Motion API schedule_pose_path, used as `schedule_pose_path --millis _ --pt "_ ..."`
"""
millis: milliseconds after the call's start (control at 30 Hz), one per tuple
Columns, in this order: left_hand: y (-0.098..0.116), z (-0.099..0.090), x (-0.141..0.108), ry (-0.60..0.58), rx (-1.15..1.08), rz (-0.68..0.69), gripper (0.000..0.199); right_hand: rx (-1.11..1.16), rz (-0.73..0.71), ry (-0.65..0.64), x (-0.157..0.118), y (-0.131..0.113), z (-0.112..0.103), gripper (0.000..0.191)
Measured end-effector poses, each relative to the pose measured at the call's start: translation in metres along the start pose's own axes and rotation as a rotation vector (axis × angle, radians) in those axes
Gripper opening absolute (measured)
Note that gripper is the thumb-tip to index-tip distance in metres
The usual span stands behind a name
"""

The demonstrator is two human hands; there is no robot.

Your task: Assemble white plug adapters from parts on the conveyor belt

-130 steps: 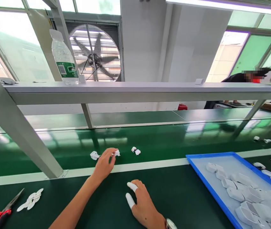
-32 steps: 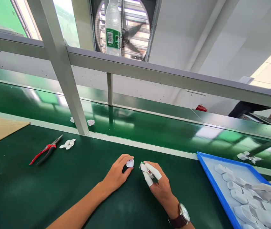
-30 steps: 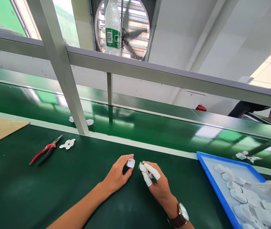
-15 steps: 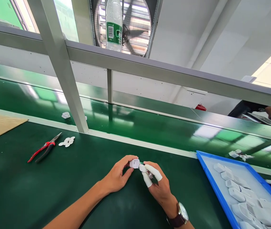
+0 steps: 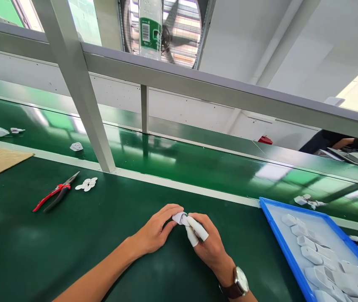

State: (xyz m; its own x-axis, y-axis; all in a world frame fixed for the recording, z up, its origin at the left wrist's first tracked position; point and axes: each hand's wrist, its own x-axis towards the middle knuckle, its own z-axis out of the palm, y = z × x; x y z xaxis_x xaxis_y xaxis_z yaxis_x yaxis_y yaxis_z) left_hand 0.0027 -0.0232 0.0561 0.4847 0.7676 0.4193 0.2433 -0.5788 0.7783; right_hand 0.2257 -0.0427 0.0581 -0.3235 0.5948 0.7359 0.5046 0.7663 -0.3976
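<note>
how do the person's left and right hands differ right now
The left hand is bare, while the right hand has white covers on two fingers. The right wrist carries a watch on a brown strap; the left wrist carries nothing. The left hand comes in from the lower left, the right from the lower right. Both grip the same small white part above the green mat, fingertips meeting on it.

Two hands meet over one small white plastic part (image 5: 179,217): the left hand (image 5: 153,233) and the right hand (image 5: 208,247), which wears two white finger cots (image 5: 196,230) and one wristwatch (image 5: 240,283). One pair of red-handled pliers (image 5: 54,196), one blue tray (image 5: 279,235) and one water bottle (image 5: 150,25) are in view.
</note>
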Motion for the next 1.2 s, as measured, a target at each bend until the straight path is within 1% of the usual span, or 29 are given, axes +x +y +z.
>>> schedule_pose_path --millis 200,333,567,700,900,1200 --pt "0.0039 -0.0013 -0.0004 -0.004 -0.006 -0.014 0.038 -0.017 -0.034 -0.016 0.0012 0.0012 0.0002 0.046" --pt "0.0072 -0.002 0.0011 -0.004 -0.051 -0.051 0.033 -0.008 -0.057 -0.017 0.002 0.0013 -0.0003 0.049" --pt "0.0056 -0.0019 0.0011 -0.007 -0.025 -0.053 0.035 -0.055 -0.035 -0.053 0.0043 -0.0019 -0.0033 0.046" --pt "0.0054 -0.0056 0.002 -0.001 -0.022 -0.054 0.033 -0.035 -0.045 -0.043 0.005 -0.0019 -0.006 0.049" --pt "0.0068 -0.0069 0.0015 -0.019 -0.024 -0.039 0.034 -0.014 -0.018 -0.088 0.0035 -0.0007 -0.0058 0.046" --pt "0.01 -0.0057 0.0016 -0.01 -0.007 -0.048 0.033 -0.034 -0.038 -0.078 0.0038 -0.0011 -0.0032 0.047"
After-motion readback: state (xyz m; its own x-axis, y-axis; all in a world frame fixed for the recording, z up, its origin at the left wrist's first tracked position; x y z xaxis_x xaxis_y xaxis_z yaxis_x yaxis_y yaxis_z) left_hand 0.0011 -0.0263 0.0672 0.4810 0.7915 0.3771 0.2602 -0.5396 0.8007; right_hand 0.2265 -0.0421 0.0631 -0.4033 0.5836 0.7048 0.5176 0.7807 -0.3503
